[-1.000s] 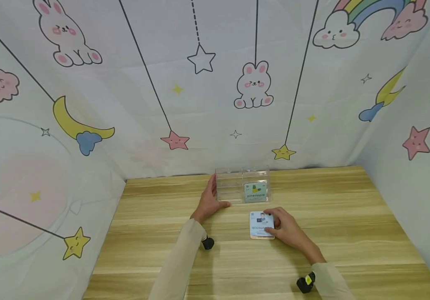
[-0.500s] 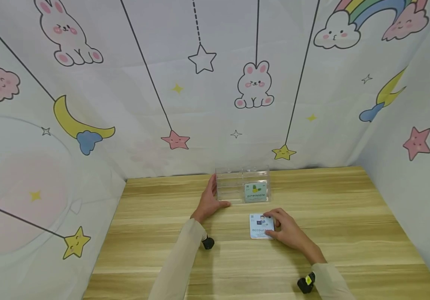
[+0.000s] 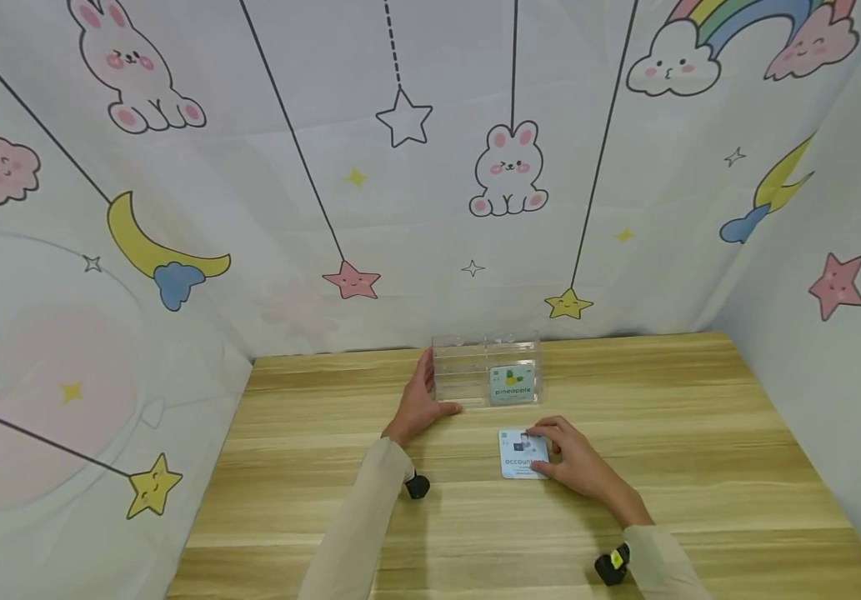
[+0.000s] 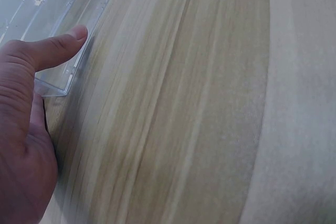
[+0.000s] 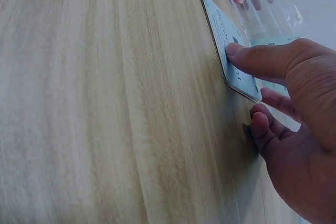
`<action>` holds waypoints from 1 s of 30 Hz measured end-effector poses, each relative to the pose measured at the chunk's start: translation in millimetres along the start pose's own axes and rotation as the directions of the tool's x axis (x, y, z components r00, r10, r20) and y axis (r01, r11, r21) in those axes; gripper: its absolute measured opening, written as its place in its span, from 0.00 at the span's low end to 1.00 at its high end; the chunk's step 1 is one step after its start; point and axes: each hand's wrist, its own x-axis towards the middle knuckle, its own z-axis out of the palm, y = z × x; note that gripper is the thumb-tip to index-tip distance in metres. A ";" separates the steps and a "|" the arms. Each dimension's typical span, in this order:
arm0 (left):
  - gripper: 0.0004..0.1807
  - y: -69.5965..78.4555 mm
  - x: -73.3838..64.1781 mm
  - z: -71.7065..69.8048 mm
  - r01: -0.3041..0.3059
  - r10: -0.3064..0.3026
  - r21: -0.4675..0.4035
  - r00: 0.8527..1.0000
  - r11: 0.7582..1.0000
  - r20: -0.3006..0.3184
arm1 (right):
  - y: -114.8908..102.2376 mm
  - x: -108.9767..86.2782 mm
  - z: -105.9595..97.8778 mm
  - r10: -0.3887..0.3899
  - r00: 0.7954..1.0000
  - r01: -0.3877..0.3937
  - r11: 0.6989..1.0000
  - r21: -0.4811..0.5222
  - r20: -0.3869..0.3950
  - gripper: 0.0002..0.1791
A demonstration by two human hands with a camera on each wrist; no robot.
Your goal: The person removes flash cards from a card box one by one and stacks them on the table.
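A small stack of cards (image 3: 518, 455), the top one printed "accountant" in part behind the thumb, is close over the wooden table. My right hand (image 3: 576, 457) pinches its right side, thumb on the top face in the right wrist view. Behind it is a clear plastic card rack (image 3: 460, 377) with rows of slots in two columns. A green "pineapple" card (image 3: 513, 385) sits in its front right slot. My left hand (image 3: 421, 404) holds the rack's left end, thumb (image 4: 63, 48) over the front corner and fingers along the side.
The wood-grain table (image 3: 310, 500) meets a pale cloth backdrop (image 3: 415, 208) with cartoon bunnies, stars and moons just behind the rack. More cloth stands at both sides. A black wrist camera (image 3: 612, 567) hangs by the right sleeve, another (image 3: 417, 486) by the left.
The stack's top edge has shifted slightly toward me, and the orange strip at its lower edge no longer shows. The left hand and rack have stayed put.
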 end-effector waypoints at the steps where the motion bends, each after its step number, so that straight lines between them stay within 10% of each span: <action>1: 0.70 -5.7 2.4 0.5 0.015 -0.015 0.003 1.000 1.000 0.003 | 0.0 0.1 -0.2 -0.006 1.000 0.006 1.000 0.000 0.000 0.28; 30: 0.69 -9.7 3.4 2.1 -0.002 0.002 -0.009 1.000 1.000 -0.004 | -9.3 21.8 -20.6 0.027 1.000 -0.027 1.000 0.016 -0.007 0.33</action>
